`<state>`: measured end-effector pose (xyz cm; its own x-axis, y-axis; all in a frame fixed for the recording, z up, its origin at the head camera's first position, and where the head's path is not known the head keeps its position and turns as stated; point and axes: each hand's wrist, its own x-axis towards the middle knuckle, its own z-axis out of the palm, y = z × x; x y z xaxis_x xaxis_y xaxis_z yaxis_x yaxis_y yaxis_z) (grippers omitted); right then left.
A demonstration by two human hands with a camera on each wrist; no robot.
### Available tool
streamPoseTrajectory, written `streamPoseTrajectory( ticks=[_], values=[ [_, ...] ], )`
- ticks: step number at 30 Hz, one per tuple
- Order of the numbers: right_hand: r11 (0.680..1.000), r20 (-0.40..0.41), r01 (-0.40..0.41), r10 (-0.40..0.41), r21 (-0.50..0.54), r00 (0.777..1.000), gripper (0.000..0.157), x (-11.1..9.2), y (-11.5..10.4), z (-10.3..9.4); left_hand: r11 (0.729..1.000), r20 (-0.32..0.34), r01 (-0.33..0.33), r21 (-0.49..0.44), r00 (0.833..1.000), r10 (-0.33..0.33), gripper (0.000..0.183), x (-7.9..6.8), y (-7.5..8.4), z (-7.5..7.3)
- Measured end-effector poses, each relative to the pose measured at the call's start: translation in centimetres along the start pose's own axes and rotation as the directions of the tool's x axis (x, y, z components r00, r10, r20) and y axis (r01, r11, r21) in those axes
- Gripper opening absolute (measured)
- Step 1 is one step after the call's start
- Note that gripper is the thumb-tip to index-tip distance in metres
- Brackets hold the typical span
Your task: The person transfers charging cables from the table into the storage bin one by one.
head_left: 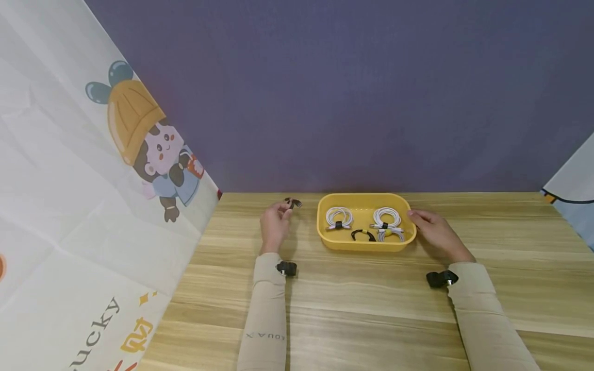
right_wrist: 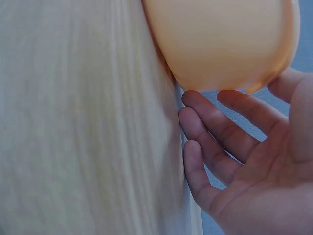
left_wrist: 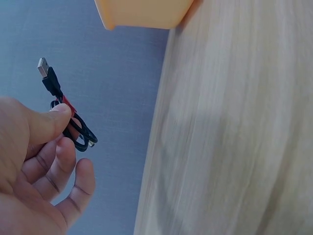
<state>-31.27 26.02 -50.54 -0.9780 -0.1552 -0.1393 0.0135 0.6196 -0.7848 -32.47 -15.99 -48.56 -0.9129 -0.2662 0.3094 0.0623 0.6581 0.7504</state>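
Between thumb and fingertips, my left hand [head_left: 274,226] pinches a small coiled black USB cable [left_wrist: 80,129], held above the table left of the yellow basket [head_left: 362,247]. In the left wrist view a red tie wraps the cable and its metal plug points up. My right hand [head_left: 436,234] holds the basket's right end, thumb at the rim and fingertips against the outer wall. Inside the basket lie a white cable coil [head_left: 328,215] at left, another white coil [head_left: 398,218] at right, a grey-white coil [head_left: 383,237] with a yellow tie, and a black coil [head_left: 355,233].
The basket stands on a wood-grain table [head_left: 362,319], near its back edge. A dark blue-purple backdrop [head_left: 348,93] rises behind. At left hangs a white sheet [head_left: 46,196] with a cartoon figure. A dark cord [head_left: 575,201] shows at the far right.
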Motion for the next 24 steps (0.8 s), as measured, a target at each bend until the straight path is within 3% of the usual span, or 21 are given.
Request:
streamPoseTrajectory(
  ticks=[24],
  values=[
    [1.0,-0.01,0.002,-0.002,0.01,1.0,0.086,0.2,0.2,0.1,0.995,0.013,-0.085,-0.049,0.996,0.086,0.008,-0.2,1.1,0.1]
  ],
)
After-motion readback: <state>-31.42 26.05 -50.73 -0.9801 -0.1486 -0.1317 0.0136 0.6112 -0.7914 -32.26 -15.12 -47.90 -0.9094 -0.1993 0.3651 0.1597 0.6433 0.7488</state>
